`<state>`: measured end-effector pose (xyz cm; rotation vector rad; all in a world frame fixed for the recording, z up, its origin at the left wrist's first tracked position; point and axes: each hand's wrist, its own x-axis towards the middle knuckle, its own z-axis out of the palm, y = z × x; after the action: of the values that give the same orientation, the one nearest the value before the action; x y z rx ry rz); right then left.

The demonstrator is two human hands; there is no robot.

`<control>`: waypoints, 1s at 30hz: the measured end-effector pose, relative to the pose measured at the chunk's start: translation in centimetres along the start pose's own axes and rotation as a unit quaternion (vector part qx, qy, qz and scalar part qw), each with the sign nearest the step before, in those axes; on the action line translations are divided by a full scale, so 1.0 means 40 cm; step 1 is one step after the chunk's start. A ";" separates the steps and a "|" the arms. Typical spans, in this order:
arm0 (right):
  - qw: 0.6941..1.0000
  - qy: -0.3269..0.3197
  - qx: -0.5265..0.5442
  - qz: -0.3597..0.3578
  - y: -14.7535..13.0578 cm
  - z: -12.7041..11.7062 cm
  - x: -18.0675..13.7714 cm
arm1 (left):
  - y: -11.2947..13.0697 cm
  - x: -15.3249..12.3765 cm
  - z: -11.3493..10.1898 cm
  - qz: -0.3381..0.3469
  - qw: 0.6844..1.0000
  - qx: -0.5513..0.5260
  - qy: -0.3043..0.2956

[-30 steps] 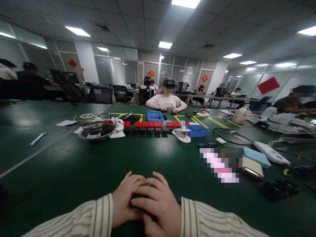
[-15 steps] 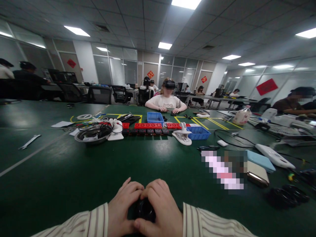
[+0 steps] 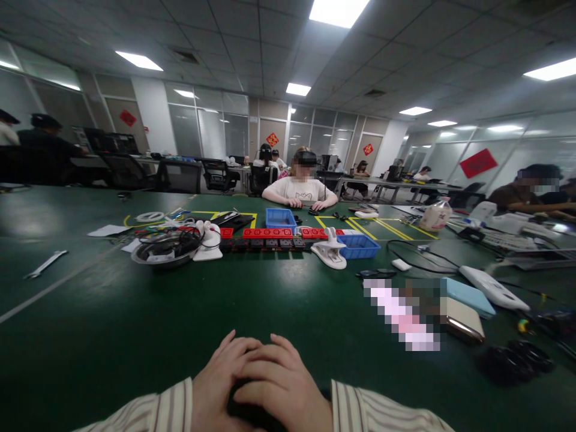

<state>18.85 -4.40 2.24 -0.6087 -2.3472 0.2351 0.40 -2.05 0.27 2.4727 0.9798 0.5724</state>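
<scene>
At the bottom of the head view, my left hand (image 3: 215, 379) and my right hand (image 3: 288, 384) close together around a black rounded thing (image 3: 252, 411). Most of it is hidden by the palms and fingers, so its kind cannot be made out. The right fingers lie across its top and overlap the left fingers. My left hand wraps its left side. Both hands are low over the green table (image 3: 162, 324), near its front edge.
Red and black strips (image 3: 267, 234) lie across the middle, with blue bins (image 3: 357, 246), a white clip (image 3: 330, 252) and a metal bowl (image 3: 164, 259) of cables. A wrench (image 3: 45, 264) lies left; black coils (image 3: 508, 363) lie right. A person (image 3: 300, 186) sits opposite.
My right fingers have moved left across the top of the black thing, covering more of it and overlapping the left fingers. The view has shifted slightly.
</scene>
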 end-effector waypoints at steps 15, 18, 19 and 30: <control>0.980 0.106 -0.033 0.166 -0.013 0.034 0.005 | 0.024 0.007 -0.023 -0.007 1.000 -0.006 -0.023; 0.988 0.080 -0.026 0.129 -0.010 0.034 0.007 | 0.029 0.009 -0.028 -0.015 0.999 0.002 -0.032; 0.991 0.080 -0.022 0.104 -0.008 0.034 0.008 | 0.033 0.010 -0.029 -0.018 0.999 0.004 -0.033; 0.992 0.065 -0.061 -0.094 0.006 0.010 0.008 | 0.019 0.004 -0.003 -0.010 1.000 0.017 0.007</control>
<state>18.47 -4.05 2.06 -0.4414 -2.2868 -0.0338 0.85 -2.42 0.79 2.4899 1.0263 0.5721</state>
